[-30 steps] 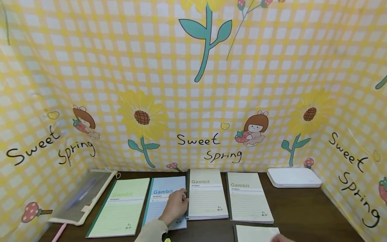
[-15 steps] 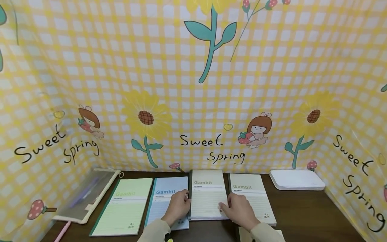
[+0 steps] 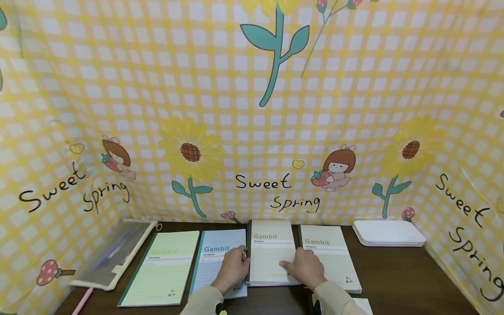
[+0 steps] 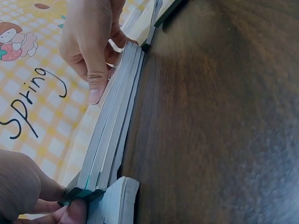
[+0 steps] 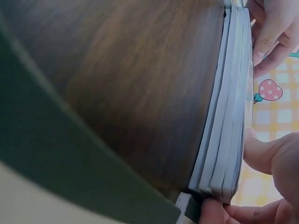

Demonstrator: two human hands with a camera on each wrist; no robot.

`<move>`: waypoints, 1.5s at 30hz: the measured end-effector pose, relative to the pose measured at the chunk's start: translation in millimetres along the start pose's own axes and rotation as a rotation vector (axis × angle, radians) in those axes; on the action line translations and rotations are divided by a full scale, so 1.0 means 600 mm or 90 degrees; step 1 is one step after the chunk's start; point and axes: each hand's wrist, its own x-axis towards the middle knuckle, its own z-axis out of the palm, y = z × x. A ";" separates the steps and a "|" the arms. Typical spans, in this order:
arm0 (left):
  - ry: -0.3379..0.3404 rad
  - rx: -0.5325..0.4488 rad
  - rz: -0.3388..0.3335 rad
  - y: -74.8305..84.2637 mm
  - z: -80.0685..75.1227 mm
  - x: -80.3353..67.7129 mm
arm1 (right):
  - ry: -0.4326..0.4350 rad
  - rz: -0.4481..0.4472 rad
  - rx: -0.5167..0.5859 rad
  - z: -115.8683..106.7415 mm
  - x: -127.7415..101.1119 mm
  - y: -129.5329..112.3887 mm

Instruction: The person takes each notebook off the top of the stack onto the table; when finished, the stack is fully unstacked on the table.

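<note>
A stack of Gambit notebooks (image 3: 269, 262) with cream covers lies in the middle of the table, between my two hands. My left hand (image 3: 231, 267) holds its dark spine side, fingers bent against the edge, over part of a blue notebook (image 3: 214, 249). On the opposite side my right hand (image 3: 309, 267) grips the stack, thumb on the top cover and fingers down along the side. Several page edges (image 4: 110, 126) show layered in the left wrist view. Beneath my right hand, partly covered, lies another cream notebook (image 3: 330, 258).
A green notebook (image 3: 161, 269) and a mesh zip pouch (image 3: 114, 258) with pens lie on the left, a pink pen (image 3: 82, 302) below. At the back right sits a white case (image 3: 387, 232). One more notebook (image 3: 363, 305) pokes out near the right sleeve. Checked cloth (image 3: 220, 109) walls the table.
My right hand has come up from the notebook at the front right to the stack's right side, its thumb now on the cover. The left hand stays at the spine.
</note>
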 end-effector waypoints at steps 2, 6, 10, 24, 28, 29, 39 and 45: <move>-0.005 -0.002 -0.007 0.001 0.002 0.000 | -0.003 0.011 0.000 0.001 0.000 0.000; -0.005 -0.004 -0.007 0.001 0.005 -0.001 | -0.007 0.026 0.001 0.002 0.000 0.001; -0.006 -0.014 -0.002 0.001 0.006 -0.003 | -0.018 0.037 0.002 0.001 0.003 0.004; -0.009 -0.020 0.014 -0.006 0.003 -0.010 | -0.021 0.033 0.085 -0.018 0.004 0.026; -0.005 -0.020 0.018 -0.004 0.003 -0.012 | -0.012 0.011 0.113 -0.022 0.003 0.029; -0.005 -0.021 0.017 -0.005 0.003 -0.012 | -0.007 -0.003 0.126 -0.024 0.003 0.030; -0.002 -0.035 0.002 -0.015 0.003 -0.012 | -0.064 0.035 0.423 -0.089 -0.036 0.025; 0.012 -0.031 0.021 -0.011 -0.002 -0.011 | -0.222 -0.014 0.513 -0.126 -0.121 0.053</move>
